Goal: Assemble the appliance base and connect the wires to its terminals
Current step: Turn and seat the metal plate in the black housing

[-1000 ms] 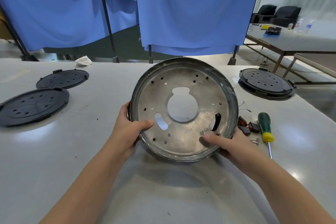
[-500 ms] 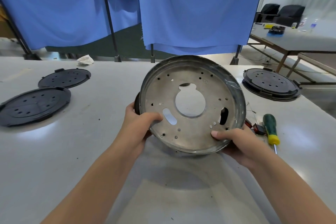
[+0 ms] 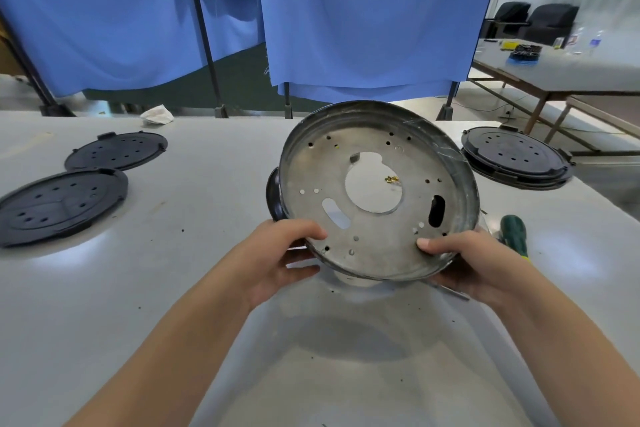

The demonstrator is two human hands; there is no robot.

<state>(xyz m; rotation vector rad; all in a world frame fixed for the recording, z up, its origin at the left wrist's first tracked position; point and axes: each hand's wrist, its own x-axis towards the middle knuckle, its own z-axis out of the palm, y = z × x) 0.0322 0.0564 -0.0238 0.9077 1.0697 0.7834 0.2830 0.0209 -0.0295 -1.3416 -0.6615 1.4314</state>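
Hands hold the pan [image 3: 377, 236] up off the table [image 3: 207, 253], tilted so its perforated inner face looks back at the person. The left hand [image 3: 277, 260] grips the near-left rim, thumb over the edge and fingers curled beneath; the right hand [image 3: 464, 260] grips the near-right rim the same way, thumb pressed on the inner face. Behind the left edge a black part [image 3: 273, 196] shows; whether it is fixed to the pan I cannot tell. Through the central hole a few small brass bits [image 3: 392, 179] lie on the table beyond. A screwdriver [image 3: 515, 232] lies just right of the right hand, one black cover [image 3: 516, 156] sits at the far right, and two more covers [image 3: 62, 201] lie well apart to the left. This looks like an early orienting step: no wires are attached yet. To do it well, keep both grips on the rim rather than the holes, turn the pan until the keyhole cut-out and slots match the mating cover, and lower it flat, clear of the loose brass bits.
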